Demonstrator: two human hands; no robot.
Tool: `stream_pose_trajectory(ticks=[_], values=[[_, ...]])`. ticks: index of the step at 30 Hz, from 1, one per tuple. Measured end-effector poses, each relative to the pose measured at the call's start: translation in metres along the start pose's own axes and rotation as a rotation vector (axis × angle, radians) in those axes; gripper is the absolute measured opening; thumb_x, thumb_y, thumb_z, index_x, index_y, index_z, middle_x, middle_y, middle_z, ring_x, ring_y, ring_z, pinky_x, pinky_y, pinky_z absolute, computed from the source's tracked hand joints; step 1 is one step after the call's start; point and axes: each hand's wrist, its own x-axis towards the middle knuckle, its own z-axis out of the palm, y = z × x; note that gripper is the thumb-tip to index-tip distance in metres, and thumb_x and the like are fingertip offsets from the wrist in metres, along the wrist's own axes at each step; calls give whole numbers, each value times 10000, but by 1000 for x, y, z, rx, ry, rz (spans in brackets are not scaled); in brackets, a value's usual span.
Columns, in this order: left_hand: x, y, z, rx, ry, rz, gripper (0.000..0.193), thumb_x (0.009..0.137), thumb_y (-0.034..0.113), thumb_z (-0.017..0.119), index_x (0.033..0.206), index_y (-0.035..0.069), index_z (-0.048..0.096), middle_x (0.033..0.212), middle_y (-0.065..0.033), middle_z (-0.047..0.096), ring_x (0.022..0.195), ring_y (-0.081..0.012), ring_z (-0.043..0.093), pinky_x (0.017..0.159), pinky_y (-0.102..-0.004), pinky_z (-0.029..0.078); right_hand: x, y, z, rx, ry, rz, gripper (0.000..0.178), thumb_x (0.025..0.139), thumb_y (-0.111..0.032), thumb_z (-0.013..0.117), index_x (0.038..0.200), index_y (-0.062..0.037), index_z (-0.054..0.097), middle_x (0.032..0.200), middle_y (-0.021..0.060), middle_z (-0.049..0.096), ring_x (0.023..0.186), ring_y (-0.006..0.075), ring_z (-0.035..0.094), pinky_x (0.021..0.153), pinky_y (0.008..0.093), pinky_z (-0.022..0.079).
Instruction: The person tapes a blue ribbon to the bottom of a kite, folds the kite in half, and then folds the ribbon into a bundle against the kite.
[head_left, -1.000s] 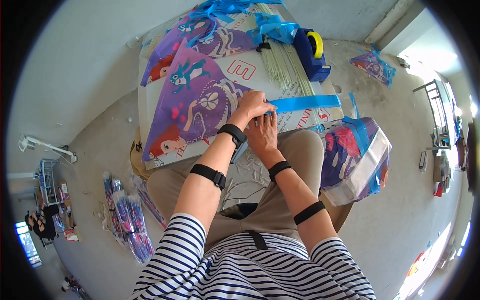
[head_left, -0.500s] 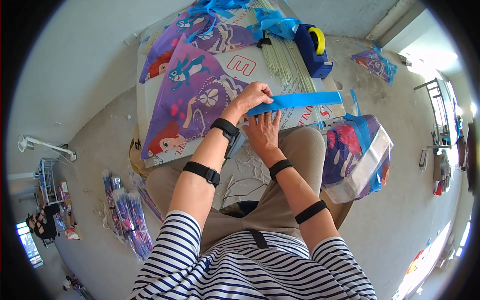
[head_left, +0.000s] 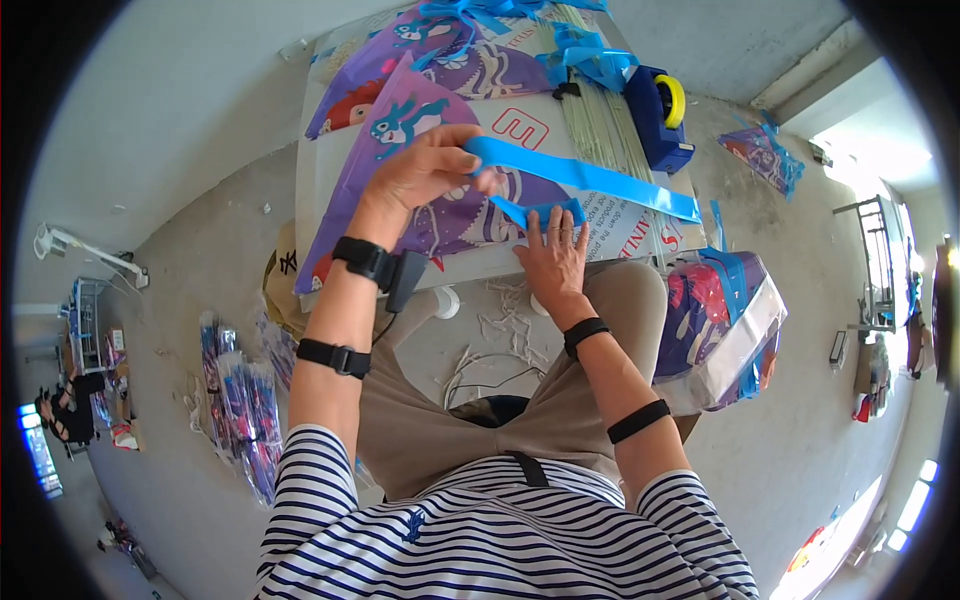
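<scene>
My left hand [head_left: 425,170] is raised over a purple triangular printed sheet [head_left: 400,118], its fingers pinching a flat blue ribbon [head_left: 620,183]. From there one length of the ribbon stretches right to its cut end near the board's right edge. Another part doubles back low onto the white board [head_left: 480,262]. Under the fingertips of my right hand [head_left: 556,255], that lower part is pressed flat; these fingers are outstretched. The purple sheet shows a blue cartoon animal, and my left arm covers some of it.
Beyond lie thin pale rods [head_left: 600,135], tangled blue ribbons [head_left: 590,60] and a blue tape dispenser [head_left: 660,120] with a yellow roll. Right of my knee rests a plastic-wrapped purple bundle [head_left: 712,320]. More wrapped bundles [head_left: 245,410] lie on the floor at left.
My left hand has moved left and up, drawing the ribbon into a fold. My right hand now presses the folded part on the board. The whole view has shifted slightly.
</scene>
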Motion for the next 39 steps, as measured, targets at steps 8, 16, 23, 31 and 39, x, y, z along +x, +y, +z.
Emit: stream_pose_trajectory(ticks=[8,16,23,31,39], values=[[-182,72,-58,-197,342,511,579,873,206,787,1363,4,554,629,52,492,579,-88,489,1217,-522,311,3,-5,-4,-32,-64,-17,690,919,-413,678,1489,-108,434,1526,278,397,1440,444,351,1165,678,220],[-416,99,-97,-198,746,681,588,981,393,656,1377,-25,537,590,57,370,532,-72,402,1195,-442,345,3,-3,-6,-102,-115,-26,668,952,-433,627,1507,-125,417,1539,262,398,1446,425,359,1179,657,213],[-581,80,-97,327,2394,192,370,828,335,756,1065,52,756,966,-109,747,797,-281,710,833,-438,568,7,-13,-6,-96,-130,-52,665,953,-430,623,1509,-121,427,1532,275,410,1433,430,383,1172,664,218],[-313,17,-62,1234,1340,-7,241,851,126,709,1078,47,728,994,-87,739,926,-181,695,821,-323,546,2,12,-11,-178,-114,-35,661,948,-414,637,1503,-117,435,1508,279,437,1419,431,398,1159,674,240],[-148,-53,-53,1291,731,-553,289,802,218,819,1011,50,711,953,-68,720,899,-254,680,800,-432,494,5,-8,-10,-102,-116,-48,666,955,-429,636,1501,-116,421,1522,273,416,1429,421,386,1165,667,235]])
